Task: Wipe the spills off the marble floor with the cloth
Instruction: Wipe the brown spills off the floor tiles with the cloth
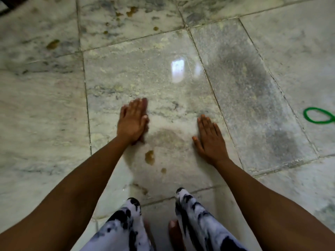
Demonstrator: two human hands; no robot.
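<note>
My left hand [133,121] hovers over the marble floor [54,115], fingers straight and together, tilted on edge, holding nothing. My right hand [210,138] is stretched out flat, palm down, low over the floor, also with nothing in it. Between the hands lies a faint brownish wet smear [165,138]. Just below it sit a brown spill blob [150,157] and a smaller drop [163,170]. More brown spots [132,11] dot the far tiles, with one larger patch [53,44] at the upper left. No cloth shows in the view.
A green cord loop [318,115] lies on the floor at the right edge. My knees in black-and-white patterned trousers [125,223] and bare toes fill the bottom centre. A bright reflection [178,69] shines on the middle tile. A dark object sits at the top left corner.
</note>
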